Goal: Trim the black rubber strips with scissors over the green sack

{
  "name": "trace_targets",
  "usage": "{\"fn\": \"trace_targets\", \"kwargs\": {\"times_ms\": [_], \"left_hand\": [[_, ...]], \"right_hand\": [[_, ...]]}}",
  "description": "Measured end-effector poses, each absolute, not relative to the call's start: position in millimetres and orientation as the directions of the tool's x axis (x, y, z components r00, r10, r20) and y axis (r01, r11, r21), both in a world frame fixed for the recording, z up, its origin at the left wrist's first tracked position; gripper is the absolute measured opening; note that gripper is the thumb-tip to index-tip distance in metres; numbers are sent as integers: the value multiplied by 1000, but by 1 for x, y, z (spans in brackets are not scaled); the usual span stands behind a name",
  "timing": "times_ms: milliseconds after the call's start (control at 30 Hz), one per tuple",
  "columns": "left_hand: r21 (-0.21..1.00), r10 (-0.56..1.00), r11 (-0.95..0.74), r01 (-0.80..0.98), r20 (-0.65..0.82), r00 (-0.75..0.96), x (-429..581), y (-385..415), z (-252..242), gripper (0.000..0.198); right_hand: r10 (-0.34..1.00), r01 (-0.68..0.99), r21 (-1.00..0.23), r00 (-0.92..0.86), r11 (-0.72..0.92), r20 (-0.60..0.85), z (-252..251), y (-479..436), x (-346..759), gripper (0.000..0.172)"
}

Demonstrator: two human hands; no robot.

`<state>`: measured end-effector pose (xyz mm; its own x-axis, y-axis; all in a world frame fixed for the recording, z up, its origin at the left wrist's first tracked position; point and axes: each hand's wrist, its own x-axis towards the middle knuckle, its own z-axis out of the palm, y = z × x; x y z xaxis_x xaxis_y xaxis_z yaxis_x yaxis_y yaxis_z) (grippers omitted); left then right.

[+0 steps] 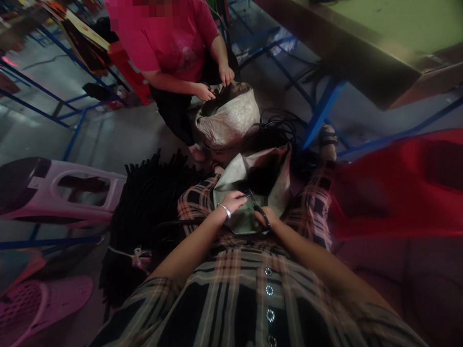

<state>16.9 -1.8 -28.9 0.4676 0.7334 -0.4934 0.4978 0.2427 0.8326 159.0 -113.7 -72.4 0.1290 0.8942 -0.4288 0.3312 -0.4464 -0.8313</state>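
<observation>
Scissors (256, 205) and a thin dark piece (248, 195), worked together over the open mouth of a pale sack (237, 169) set between the wearer's knees. Right hand (272, 216): wrapped on the scissor handles, blades pointing forward and a bit left. Left hand (234, 200): fingertips pinched together, apparently on the dark piece, its end right by the blade tips. Too small to tell if the blades touch it, or if they're parted. Step in hand, my read: trimming or snipping, done over the sack so bits can drop in. Sack interior is dark, contents unreadable. Likely stock is the tied bundle of black strips (148, 197) just beside the left leg; same colour as the piece, but I can't confirm it's the same material. Next move calls for left pinch steady, piece square to the blades, fingertips clear of the cutting line, then close the right hand. Main risk: fingers that close to the tips in dim light. Across from the wearer, a co-worker in a pink top (180, 48) has both hands at the mouth of another sack (232, 117).
</observation>
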Motion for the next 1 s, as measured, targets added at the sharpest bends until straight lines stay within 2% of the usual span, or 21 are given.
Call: {"fn": "trace_targets", "kwargs": {"times_ms": [167, 433, 700, 800, 1000], "left_hand": [[808, 733, 225, 544, -509, 452, 15, 0, -30, 26], [815, 735, 243, 525, -508, 448, 13, -1, -33, 24], [822, 763, 299, 485, -511, 396, 14, 2, -23, 29], [825, 763, 308, 475, -512, 394, 15, 1, -21, 27], [829, 738, 295, 475, -513, 438, 18, -5, -16, 22]], "right_hand": [[901, 352, -831, 125, -431, -414, -85, -113, 158, 27], [898, 373, -818, 138, -438, -418, -85, -112, 158, 30], [771, 290, -729, 52, -620, -634, -55, -107, 160, 19], [786, 273, -757, -6, -594, -618, -52, -108, 156, 13], [821, 329, -786, -53, -524, -569, -62, -110, 152, 13]]}}
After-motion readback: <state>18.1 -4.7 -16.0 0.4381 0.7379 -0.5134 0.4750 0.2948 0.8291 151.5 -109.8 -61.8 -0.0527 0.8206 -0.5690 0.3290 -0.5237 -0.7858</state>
